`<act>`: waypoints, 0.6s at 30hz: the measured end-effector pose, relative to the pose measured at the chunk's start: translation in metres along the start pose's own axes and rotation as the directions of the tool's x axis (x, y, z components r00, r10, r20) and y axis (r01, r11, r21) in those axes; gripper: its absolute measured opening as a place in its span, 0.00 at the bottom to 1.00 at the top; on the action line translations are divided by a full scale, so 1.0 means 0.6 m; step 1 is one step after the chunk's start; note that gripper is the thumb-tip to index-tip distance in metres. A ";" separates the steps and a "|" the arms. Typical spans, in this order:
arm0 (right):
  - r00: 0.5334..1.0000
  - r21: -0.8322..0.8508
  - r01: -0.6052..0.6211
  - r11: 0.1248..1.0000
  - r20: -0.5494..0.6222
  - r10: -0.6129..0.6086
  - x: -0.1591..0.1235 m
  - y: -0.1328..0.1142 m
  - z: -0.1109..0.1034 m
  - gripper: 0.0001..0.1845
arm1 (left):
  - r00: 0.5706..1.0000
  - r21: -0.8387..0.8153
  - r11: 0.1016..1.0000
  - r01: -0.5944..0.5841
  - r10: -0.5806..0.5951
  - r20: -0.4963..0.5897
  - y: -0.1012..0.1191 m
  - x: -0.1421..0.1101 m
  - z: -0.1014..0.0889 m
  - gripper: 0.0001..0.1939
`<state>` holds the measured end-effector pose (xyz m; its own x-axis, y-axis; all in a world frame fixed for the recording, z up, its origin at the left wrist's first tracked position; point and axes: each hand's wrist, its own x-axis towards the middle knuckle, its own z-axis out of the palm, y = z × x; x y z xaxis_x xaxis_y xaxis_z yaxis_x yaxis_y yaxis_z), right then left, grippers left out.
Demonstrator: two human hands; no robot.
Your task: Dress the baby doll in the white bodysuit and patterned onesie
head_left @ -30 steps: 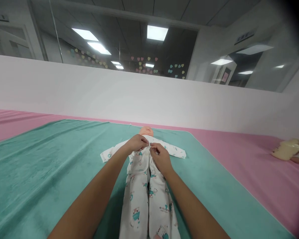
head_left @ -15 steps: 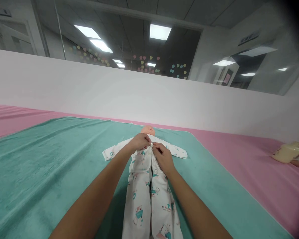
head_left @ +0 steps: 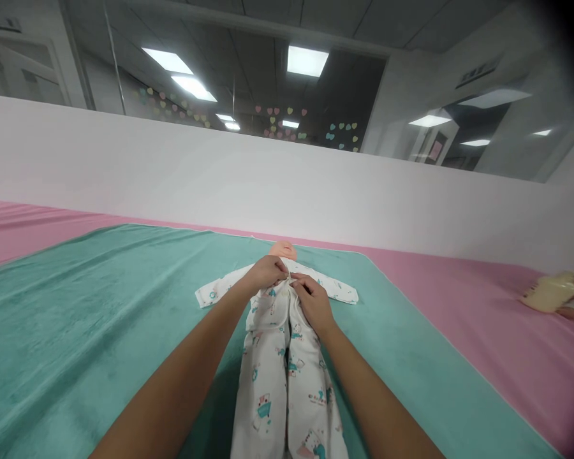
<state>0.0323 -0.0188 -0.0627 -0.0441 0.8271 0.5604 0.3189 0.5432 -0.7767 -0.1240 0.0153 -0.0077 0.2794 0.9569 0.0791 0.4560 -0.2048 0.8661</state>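
A baby doll (head_left: 283,249) lies on its back with the top of its head away from me. It is dressed in white baby clothes (head_left: 266,376) printed with small teal and pink figures, the sleeves spread to both sides. My left hand (head_left: 268,273) pinches the cloth at the upper chest, just below the head. Close beside it, my right hand (head_left: 314,301) has its fingers closed on the front edge of the same garment. The fingertips almost meet, and whatever small fastening lies between them cannot be made out. Below, a dark gap runs between the two long front parts.
Under the doll spreads a teal blanket (head_left: 124,338) on a pink sheet (head_left: 454,299). At the far right lies what looks like another doll in pale yellow clothing (head_left: 550,292). A white wall (head_left: 268,185) with glass panels above stands behind.
Both hands stay at the upper chest and shift very slightly. The lower part of the clothes appears a little further left. Nothing has been let go.
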 end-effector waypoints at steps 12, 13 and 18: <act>0.999 0.001 0.013 1.000 0.034 -0.013 0.002 0.002 -0.002 0.11 | 0.996 0.069 0.995 0.073 -0.069 -0.062 0.015 -0.002 0.004 0.01; 0.999 0.004 0.016 1.000 0.038 -0.016 0.002 0.001 -0.003 0.11 | 0.995 0.092 0.993 0.075 -0.069 -0.067 0.020 -0.004 0.003 0.02; 0.997 0.019 0.052 0.998 0.056 -0.053 0.003 -0.002 -0.003 0.12 | 0.994 0.266 0.962 0.068 -0.043 -0.099 0.048 -0.016 0.007 0.08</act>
<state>0.0334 -0.0180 -0.0604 -0.1134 0.8040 0.5838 0.2983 0.5880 -0.7519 -0.1099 -0.0009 0.0143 0.1748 0.9805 0.0902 0.6823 -0.1866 0.7068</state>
